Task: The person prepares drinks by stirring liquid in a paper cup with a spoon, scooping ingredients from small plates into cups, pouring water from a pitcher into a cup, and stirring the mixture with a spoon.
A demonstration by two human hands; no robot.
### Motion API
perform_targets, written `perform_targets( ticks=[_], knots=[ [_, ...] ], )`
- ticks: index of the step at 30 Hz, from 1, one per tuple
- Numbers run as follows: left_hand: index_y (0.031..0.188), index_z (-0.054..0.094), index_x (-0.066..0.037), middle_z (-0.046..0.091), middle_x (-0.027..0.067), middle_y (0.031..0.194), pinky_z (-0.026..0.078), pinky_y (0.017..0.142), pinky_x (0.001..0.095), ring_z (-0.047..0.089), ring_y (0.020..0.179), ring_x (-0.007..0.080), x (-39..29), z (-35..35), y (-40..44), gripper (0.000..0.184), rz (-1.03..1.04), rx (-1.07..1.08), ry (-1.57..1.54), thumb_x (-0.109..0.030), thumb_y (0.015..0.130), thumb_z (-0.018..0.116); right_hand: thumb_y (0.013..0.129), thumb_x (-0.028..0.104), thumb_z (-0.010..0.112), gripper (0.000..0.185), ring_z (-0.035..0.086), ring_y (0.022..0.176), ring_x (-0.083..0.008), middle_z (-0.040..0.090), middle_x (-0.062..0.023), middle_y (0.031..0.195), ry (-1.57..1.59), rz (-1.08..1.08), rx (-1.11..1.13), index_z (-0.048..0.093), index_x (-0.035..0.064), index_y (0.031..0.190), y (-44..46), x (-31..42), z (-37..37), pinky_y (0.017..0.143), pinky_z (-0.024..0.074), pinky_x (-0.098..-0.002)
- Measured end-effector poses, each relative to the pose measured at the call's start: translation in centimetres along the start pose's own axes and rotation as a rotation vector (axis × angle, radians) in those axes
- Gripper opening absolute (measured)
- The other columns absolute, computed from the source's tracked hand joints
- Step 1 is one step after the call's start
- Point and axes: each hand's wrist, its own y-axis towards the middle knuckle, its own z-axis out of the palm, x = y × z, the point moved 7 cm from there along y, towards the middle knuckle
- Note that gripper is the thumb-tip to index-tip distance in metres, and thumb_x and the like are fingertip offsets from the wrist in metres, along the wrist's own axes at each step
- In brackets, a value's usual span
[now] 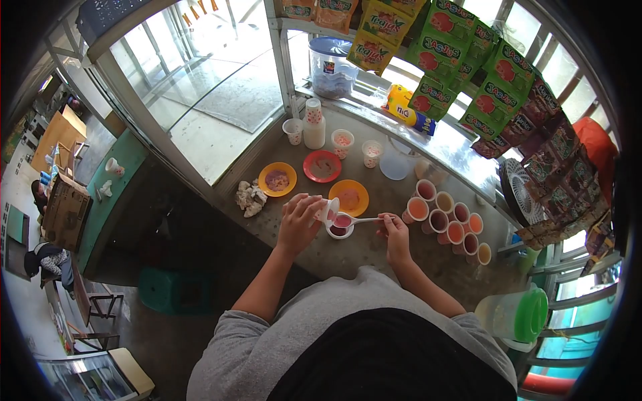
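My left hand (299,220) grips a clear plastic cup (328,211) and tilts it to the right. In my right hand (396,235) is the handle of a white spoon (364,220); its bowl, holding something pinkish red, sits at the tilted cup's mouth. Directly below the spoon stands a small white cup (350,233) with dark red contents. Just beyond my hands are an orange plate (364,204) with pale pink bits, a red plate (306,166) and another orange plate (292,175) with purplish bits. A crumpled whitish cloth (251,198) lies left of the plates.
Several filled drink cups (455,232) cluster at the right. Stacked cups (313,123), a cup of pink pieces (342,143) and a clear lidded tub (332,70) stand at the back. Drink sachets (441,47) hang overhead. A green-lidded container (515,314) is near my right elbow.
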Motion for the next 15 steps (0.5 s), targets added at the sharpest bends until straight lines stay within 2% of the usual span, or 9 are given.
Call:
perform_targets(
  ticks=[5, 10, 12, 13, 15],
  knots=[
    [0.128, 0.063, -0.019, 0.062, 0.0006, 0.133, 0.040, 0.109, 0.0447, 0.052, 0.129, 0.0293, 0.9, 0.2, -0.2, 0.058, -0.108, 0.006, -0.103, -0.010, 0.074, 0.079, 0.107, 0.018, 0.054, 0.021, 0.065, 0.086, -0.0112, 0.072, -0.0075, 0.098, -0.003, -0.040, 0.000, 0.067, 0.0024, 0.108, 0.1, 0.2, -0.2, 0.072, 0.0514, -0.0259],
    [0.129, 0.062, -0.020, 0.063, 0.0002, 0.133, 0.040, 0.108, 0.0448, 0.053, 0.129, 0.0289, 0.9, 0.0, -0.2, 0.058, -0.100, 0.006, -0.098, -0.010, 0.074, 0.079, 0.107, 0.016, 0.054, 0.019, 0.061, 0.081, -0.0090, 0.070, -0.0052, 0.094, -0.020, -0.146, 0.027, 0.066, 0.0022, 0.109, 0.2, 1.7, -0.2, 0.072, 0.0499, -0.0242],
    [0.129, 0.062, -0.020, 0.063, 0.0000, 0.133, 0.040, 0.108, 0.0447, 0.053, 0.129, 0.0287, 0.8, 0.0, -0.1, 0.059, -0.088, 0.001, -0.092, -0.010, 0.074, 0.079, 0.106, 0.015, 0.054, 0.018, 0.058, 0.078, -0.0075, 0.067, -0.0025, 0.089, -0.120, -0.315, 0.043, 0.067, 0.0014, 0.108, -0.2, 3.8, 0.3, 0.071, 0.0484, -0.0226],
    [0.129, 0.062, -0.020, 0.064, -0.0005, 0.133, 0.040, 0.107, 0.0443, 0.053, 0.130, 0.0278, 0.8, 0.0, -0.1, 0.058, -0.085, 0.004, -0.086, -0.011, 0.075, 0.079, 0.106, 0.015, 0.054, 0.018, 0.058, 0.078, -0.0075, 0.067, -0.0025, 0.089, -0.120, -0.316, 0.042, 0.067, 0.0014, 0.108, -0.6, 4.3, 0.5, 0.071, 0.0484, -0.0226],
    [0.129, 0.062, -0.020, 0.064, -0.0009, 0.134, 0.040, 0.106, 0.0439, 0.053, 0.130, 0.0270, 0.7, 0.1, -0.1, 0.058, -0.080, 0.007, -0.082, -0.011, 0.075, 0.079, 0.106, 0.014, 0.055, 0.019, 0.057, 0.075, -0.0068, 0.065, -0.0007, 0.086, -0.333, -0.461, 0.089, 0.068, 0.0003, 0.107, -1.6, 5.9, 1.6, 0.069, 0.0477, -0.0216]
  ],
)
